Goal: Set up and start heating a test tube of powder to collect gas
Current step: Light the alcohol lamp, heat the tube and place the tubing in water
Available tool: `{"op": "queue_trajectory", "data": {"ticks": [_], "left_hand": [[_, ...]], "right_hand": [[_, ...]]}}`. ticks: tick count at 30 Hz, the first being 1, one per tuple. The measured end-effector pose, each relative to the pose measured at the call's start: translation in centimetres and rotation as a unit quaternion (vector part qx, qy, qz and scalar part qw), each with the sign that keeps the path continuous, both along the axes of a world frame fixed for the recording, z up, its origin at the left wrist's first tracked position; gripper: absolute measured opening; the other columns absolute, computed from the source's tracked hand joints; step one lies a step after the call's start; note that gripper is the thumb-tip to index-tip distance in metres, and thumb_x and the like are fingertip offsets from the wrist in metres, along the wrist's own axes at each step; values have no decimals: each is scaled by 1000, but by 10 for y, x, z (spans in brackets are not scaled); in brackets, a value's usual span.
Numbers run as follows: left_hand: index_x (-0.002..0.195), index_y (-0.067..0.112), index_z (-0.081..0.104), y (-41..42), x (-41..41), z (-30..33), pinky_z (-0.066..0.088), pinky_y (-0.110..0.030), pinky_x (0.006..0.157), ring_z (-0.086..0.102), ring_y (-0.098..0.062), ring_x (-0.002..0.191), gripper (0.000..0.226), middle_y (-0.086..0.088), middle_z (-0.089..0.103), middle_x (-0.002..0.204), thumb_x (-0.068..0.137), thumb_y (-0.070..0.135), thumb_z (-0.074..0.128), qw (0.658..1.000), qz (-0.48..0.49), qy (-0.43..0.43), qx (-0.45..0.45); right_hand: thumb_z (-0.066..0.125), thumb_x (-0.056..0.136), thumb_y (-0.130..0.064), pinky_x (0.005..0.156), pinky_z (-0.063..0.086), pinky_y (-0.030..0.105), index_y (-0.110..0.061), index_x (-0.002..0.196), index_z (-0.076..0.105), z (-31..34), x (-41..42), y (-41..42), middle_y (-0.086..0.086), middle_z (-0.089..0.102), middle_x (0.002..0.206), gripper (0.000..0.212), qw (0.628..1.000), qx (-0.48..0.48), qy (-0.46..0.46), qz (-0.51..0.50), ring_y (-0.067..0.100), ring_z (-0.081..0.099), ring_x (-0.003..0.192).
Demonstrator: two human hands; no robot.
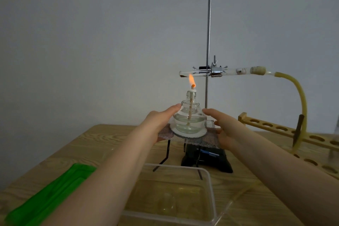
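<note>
A lit glass alcohol lamp (189, 115) stands on a wire gauze (207, 139) over a black tripod. Its orange flame (191, 79) licks the closed left end of a test tube (198, 74) clamped level on a retort stand (208, 42). Dark powder lies at that end of the tube. A stopper (258, 70) and yellow rubber hose (300, 101) lead off to the right. My left hand (163, 121) holds the gauze's left edge, fingers up against the lamp. My right hand (222, 126) holds the gauze's right edge, with its fingers near the lamp.
A clear plastic tub (211, 189) with water and a submerged glass vessel sits in front of the tripod. A green tray (47, 194) lies at the front left. A wooden test tube rack (286, 130) stands at the right. The stand's black base (218, 159) is behind the tub.
</note>
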State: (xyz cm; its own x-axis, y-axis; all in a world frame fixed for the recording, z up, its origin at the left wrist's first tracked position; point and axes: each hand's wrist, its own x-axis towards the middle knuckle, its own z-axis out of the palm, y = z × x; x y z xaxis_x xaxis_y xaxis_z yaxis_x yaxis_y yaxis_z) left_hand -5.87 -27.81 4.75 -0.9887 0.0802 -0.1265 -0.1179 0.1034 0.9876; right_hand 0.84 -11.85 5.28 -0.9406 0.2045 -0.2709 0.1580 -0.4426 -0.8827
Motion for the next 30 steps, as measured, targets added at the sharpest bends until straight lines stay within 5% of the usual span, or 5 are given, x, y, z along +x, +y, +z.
{"op": "queue_trajectory", "data": {"ticks": [3,8,18,25,30], "left_hand": [[127,9,53,5,1,2,53,-45,88,63,-31,101,118,-11,61,122,31,74,76,1000,-3,8,-20],[136,7,45,12,5,7,47,-36,90,53,-27,114,93,-9,50,136,68,65,69,998,2,29,-61],[136,8,45,20,4,10,46,-45,98,52,-30,118,94,-11,49,137,65,65,71,997,-3,34,-68],[138,7,43,6,0,5,42,-36,92,48,-28,122,94,-11,45,143,68,65,67,997,9,40,-72],[131,6,48,-8,-5,1,52,-42,90,60,-28,105,102,-12,57,127,54,67,75,999,12,18,-30]], "right_hand": [[71,81,-14,43,55,42,-6,96,44,0,4,5,21,52,83,32,1000,-13,1,-1,35,61,71],[70,82,-14,52,56,45,-5,80,45,0,9,10,22,54,83,27,999,-30,7,6,34,61,71],[67,85,-13,59,51,45,-5,79,44,3,16,16,21,53,78,25,999,-43,17,5,33,60,67],[70,82,-15,38,53,40,-7,79,44,1,7,6,21,54,80,27,1000,-16,8,8,34,61,68],[70,82,-15,56,55,47,-7,78,45,0,-3,-5,22,54,79,27,1000,1,9,13,35,61,68]]}}
